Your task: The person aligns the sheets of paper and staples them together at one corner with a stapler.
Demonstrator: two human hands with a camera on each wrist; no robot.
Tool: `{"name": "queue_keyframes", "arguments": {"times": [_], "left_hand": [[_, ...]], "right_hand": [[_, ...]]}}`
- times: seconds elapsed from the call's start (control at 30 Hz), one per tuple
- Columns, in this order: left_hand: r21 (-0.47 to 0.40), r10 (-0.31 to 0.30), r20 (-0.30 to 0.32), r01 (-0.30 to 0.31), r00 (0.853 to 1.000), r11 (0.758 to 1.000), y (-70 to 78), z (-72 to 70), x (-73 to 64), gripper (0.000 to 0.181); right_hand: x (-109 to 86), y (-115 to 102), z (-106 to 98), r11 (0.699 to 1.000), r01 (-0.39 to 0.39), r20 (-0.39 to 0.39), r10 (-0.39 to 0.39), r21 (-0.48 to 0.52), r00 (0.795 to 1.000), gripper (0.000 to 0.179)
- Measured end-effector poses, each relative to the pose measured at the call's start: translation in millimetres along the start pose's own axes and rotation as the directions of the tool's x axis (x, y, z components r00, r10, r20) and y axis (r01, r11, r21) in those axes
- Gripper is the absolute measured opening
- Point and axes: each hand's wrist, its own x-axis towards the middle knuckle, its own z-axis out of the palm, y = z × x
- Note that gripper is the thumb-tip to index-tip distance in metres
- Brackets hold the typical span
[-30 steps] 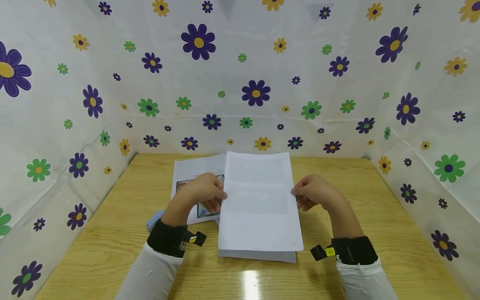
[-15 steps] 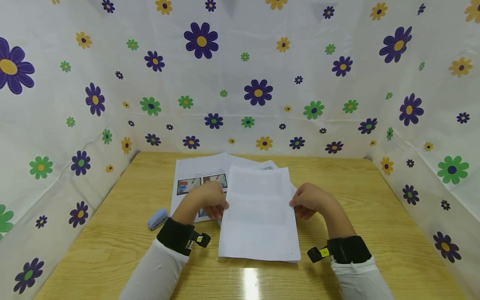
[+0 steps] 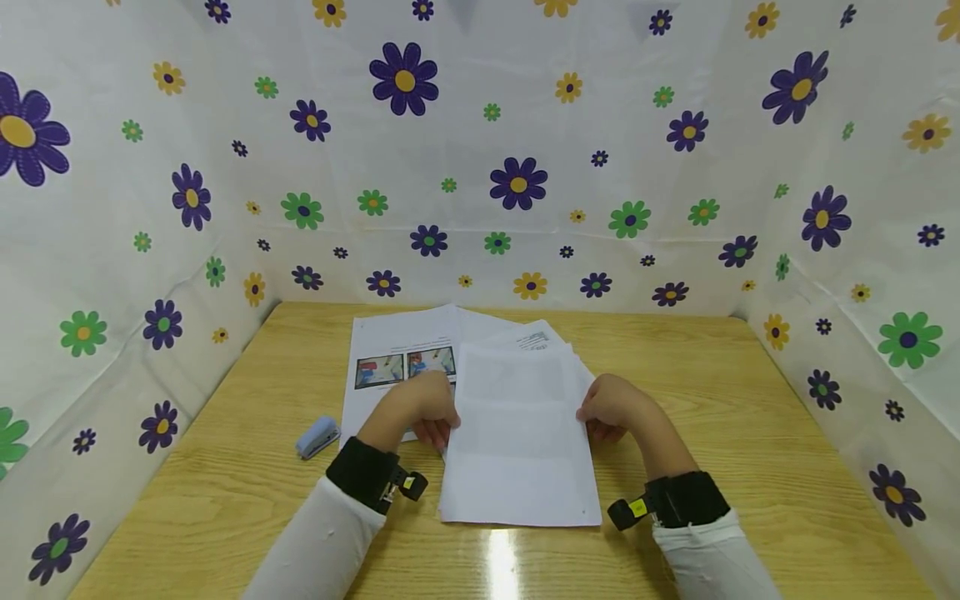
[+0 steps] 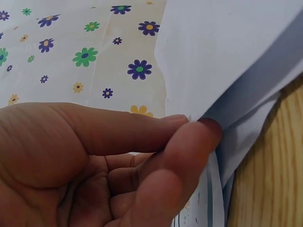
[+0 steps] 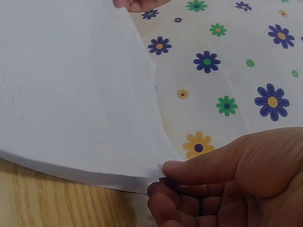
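Between my two hands lie white sheets of paper (image 3: 517, 467), one over another, their printing showing faintly through from the other side. My left hand (image 3: 427, 408) pinches the left edge; in the left wrist view thumb and forefinger meet on the paper (image 4: 203, 56). On the opposite edge, my right hand (image 3: 611, 407) pinches the sheets between thumb and curled fingers, as the right wrist view shows at a corner of the paper (image 5: 94, 94). Behind the left hand a printed sheet with pictures (image 3: 397, 337) lies on the table, partly covered.
A light blue stapler (image 3: 317, 437) lies on the wooden table (image 3: 225, 500), left of the papers. More white sheets (image 3: 534, 335) with printed text fan out behind the held ones. A flower-patterned cloth (image 3: 465, 125) stands around the table's back and sides.
Both hands have lowered the sheets toward the table and toward me. The lower edges now line up, and the papers behind and the stapler have come into view.
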Motion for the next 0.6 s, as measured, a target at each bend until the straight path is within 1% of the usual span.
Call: {"name": "queue_keyframes", "arguments": {"times": [0.23,0.37,0.6], "left_hand": [[0.023,-0.047,0.001,0.047,0.999,0.999,3.7,2.9,-0.9,0.02],[0.03,-0.073,-0.003,0.073,0.997,0.997,6.3,4.3,-1.8,0.021],[0.031,-0.098,-0.013,0.099,0.995,0.995,6.1,6.9,-0.5,0.02]], "right_hand": [[4.3,-1.0,4.4,0.999,-0.027,-0.015,0.027,-0.035,1.0,0.014],[5.4,-0.9,6.5,0.998,-0.027,-0.019,0.026,-0.064,0.999,0.013],[6.7,0.3,9.6,0.996,-0.031,-0.032,0.028,-0.088,0.999,0.014]]}}
